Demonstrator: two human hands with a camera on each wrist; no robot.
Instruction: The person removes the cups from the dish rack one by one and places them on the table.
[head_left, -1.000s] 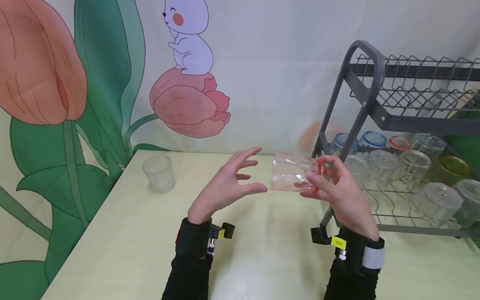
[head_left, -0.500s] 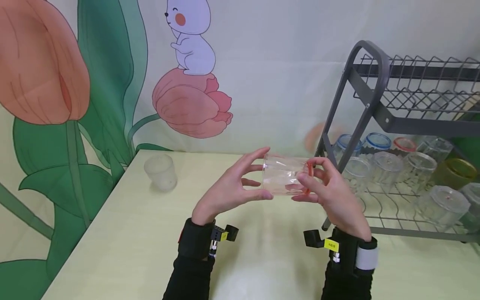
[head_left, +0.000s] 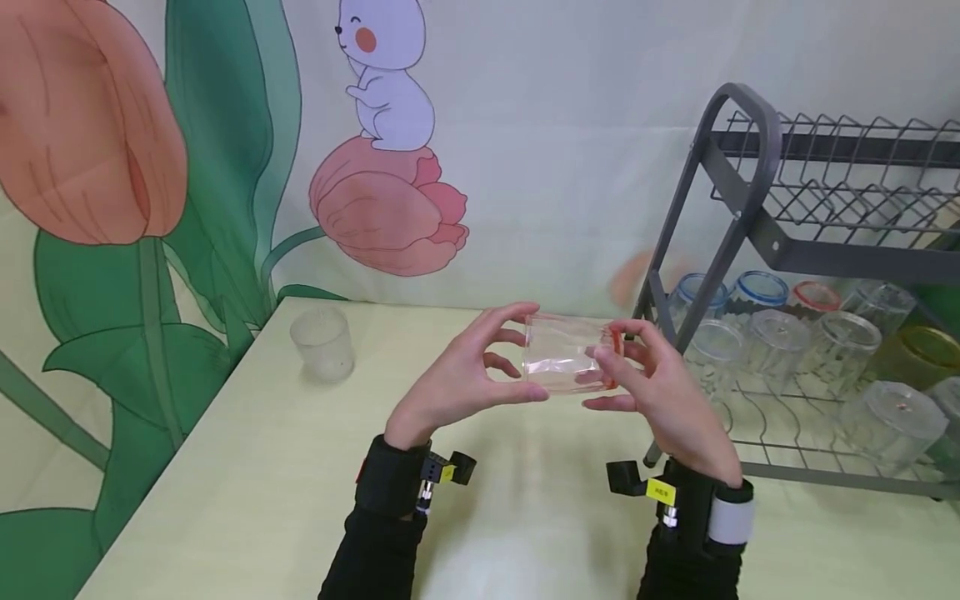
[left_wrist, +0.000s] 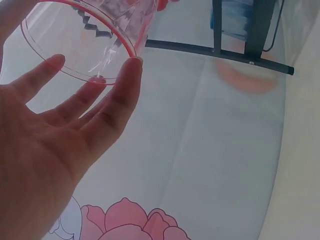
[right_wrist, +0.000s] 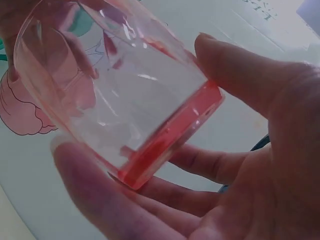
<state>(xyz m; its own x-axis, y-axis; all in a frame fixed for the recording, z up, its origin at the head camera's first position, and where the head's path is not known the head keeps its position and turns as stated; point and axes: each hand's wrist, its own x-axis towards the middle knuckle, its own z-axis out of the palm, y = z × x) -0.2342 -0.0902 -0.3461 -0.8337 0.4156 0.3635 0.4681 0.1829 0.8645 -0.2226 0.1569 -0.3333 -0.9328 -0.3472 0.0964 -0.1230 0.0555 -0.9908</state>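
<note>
A clear drinking glass with a reddish base (head_left: pixel 562 357) lies sideways in the air above the table, between both hands. My left hand (head_left: pixel 465 367) holds its open end, thumb below and fingertips above; in the left wrist view the fingertips touch the rim of the glass (left_wrist: pixel 131 46). At the other end, my right hand (head_left: pixel 663 383) grips the glass around its base. The right wrist view has thumb and fingers on opposite sides of the red base (right_wrist: pixel 172 135). Another glass, frosted-looking (head_left: pixel 322 344), stands alone on the table at the left.
A grey two-tier wire rack (head_left: pixel 795 242) stands at the right. Its lower shelf bears several upside-down glasses, among them a blue-edged one (head_left: pixel 759 287) and an amber one (head_left: pixel 918 354). Behind the pale table (head_left: pixel 247 500) hangs a printed cloth (head_left: pixel 555 208).
My right hand has brought the glass left, and my left hand has taken hold of its open end. Over the last half second the hands have barely moved.
</note>
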